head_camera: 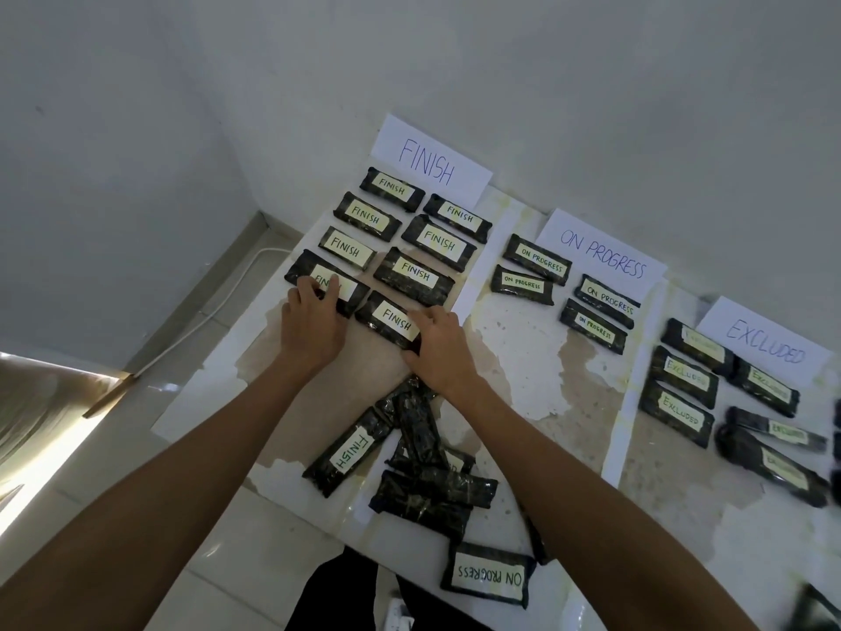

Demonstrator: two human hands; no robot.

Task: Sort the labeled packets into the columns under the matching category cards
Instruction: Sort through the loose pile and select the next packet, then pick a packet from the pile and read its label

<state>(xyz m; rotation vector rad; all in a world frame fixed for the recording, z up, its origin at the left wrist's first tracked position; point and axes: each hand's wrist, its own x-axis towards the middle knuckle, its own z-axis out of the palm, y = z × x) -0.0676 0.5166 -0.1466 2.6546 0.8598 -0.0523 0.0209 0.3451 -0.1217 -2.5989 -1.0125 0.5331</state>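
Two bare hands reach to the near end of the FINISH column. The left hand (pixel 311 321) rests its fingers (pixel 334 284), nearly straight and slightly apart, flat on the last left packet (pixel 325 284), probably nudging it square with its row. Just right of those fingers, the right hand (pixel 439 346) seems to pinch the near end of the last right packet (pixel 391 321), fingers on top and thumb at its edge, likely setting it down in line. Beyond the fingertips lie six more FINISH packets, then the FINISH card (pixel 428 161). Well right of the fingers are the ON PROGRESS card (pixel 600 255) and EXCLUDED card (pixel 764 341), each with packets beneath. Behind the wrists, an unsorted heap (pixel 423 457) waits on the worn sheet (pixel 523 357).
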